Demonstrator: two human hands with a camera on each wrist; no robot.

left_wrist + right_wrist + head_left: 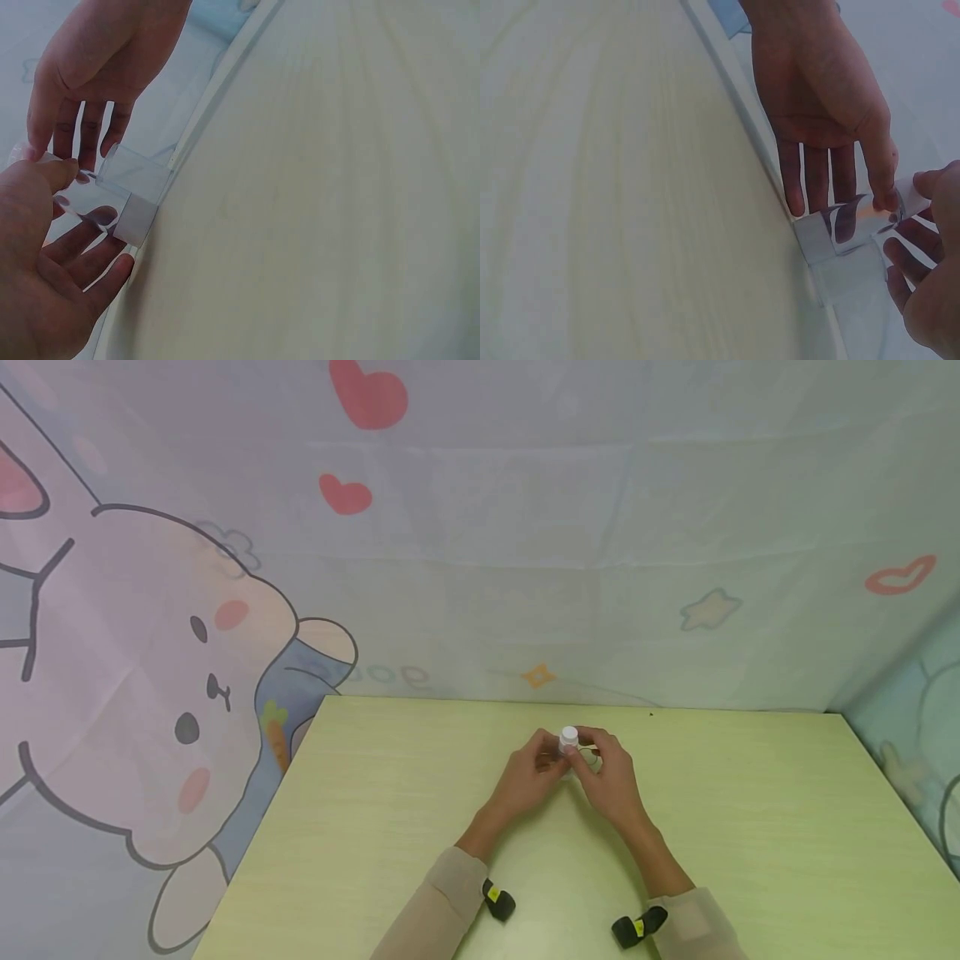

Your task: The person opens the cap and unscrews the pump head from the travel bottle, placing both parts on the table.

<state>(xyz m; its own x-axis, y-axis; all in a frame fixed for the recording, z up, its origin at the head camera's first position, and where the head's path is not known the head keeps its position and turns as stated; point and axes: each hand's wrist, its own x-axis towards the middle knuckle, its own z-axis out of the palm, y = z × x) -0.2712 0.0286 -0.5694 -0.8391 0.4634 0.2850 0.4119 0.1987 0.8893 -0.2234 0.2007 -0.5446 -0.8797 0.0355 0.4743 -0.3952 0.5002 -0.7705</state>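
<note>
A small white-capped bottle (569, 737) is held between both hands near the far edge of the table. My left hand (531, 775) grips it from the left side, its thumb on the near side. From the right, my right hand (611, 777) pinches it with thumb and index finger, the cap showing above. In the right wrist view, a shiny strip (864, 219) lies along the bottle's side under the left thumb. A clear curled film (135, 174) and a whitish flat piece (136, 219) stick out beyond the fingers. Fingers hide much of the bottle.
The pale yellow-green table (360, 827) ends just behind the hands. A fabric backdrop (525, 527) with a printed rabbit and hearts hangs beyond it. Black wrist cameras (498, 902) are strapped at the sleeve cuffs.
</note>
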